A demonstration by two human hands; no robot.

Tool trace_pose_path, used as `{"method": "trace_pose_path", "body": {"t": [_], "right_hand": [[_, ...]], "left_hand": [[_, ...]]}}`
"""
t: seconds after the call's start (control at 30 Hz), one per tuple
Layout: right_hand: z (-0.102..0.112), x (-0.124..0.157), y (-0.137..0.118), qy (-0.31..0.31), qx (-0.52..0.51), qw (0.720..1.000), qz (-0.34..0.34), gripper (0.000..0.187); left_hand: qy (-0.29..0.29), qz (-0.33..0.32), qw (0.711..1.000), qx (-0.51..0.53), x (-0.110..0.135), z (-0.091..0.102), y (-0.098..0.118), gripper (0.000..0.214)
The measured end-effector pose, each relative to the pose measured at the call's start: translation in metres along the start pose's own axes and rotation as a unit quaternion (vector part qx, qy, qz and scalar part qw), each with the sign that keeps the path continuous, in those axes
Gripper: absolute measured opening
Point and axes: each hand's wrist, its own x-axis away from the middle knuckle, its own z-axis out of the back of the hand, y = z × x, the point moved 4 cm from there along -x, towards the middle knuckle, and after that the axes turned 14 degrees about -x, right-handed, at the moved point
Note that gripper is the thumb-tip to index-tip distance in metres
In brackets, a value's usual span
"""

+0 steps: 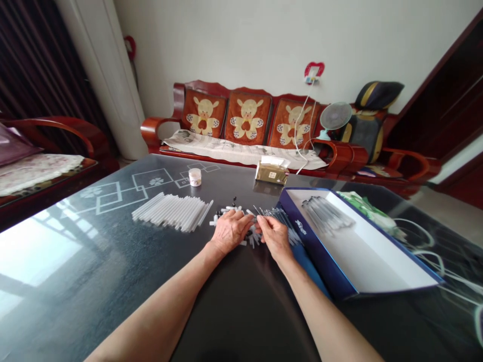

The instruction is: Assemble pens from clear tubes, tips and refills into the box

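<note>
Basically hands (231,231) on sm. white plastic bits (230,209) + thin refills (281,218).

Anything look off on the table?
Short white plastic pieces lie loose and scattered around the left hand, with small black bits among them, on the dark glass tabletop. They look untidy beside the neat row of translucent white tubes. No visible damage.
</note>
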Motion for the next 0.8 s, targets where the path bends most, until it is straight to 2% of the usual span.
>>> {"method": "trace_pose_path", "body": {"t": [0.13,0.47,0.6,0.67,0.8], "right_hand": [[-0.0001,-0.0026,0.0044,-0.013,-0.022,0.999,-0.021,0.035],[-0.0021,-0.0066,0.0082,-0.051,-0.055,0.997,-0.003,0.029],[-0.0039,-0.006,0.0087,-0.056,-0.058,0.997,0.001,0.041],[-0.0039,-0.0047,0.0084,-0.053,-0.047,0.997,-0.004,0.045],[-0.0023,-0.003,0.0059,-0.042,0.006,0.999,0.005,0.039]], "left_hand": [[0.024,0.008,1.0,0.008,0.0005,-0.003,-0.0034,0.032],[-0.012,0.015,1.0,0.004,-0.0026,-0.0025,-0.0059,0.035],[-0.009,0.015,1.0,0.001,-0.003,-0.0024,-0.0068,0.035],[-0.006,0.014,1.0,0.0,-0.0029,-0.002,-0.0067,0.036],[-0.007,0.007,1.0,0.005,-0.0032,-0.0005,-0.0052,0.037]]}}
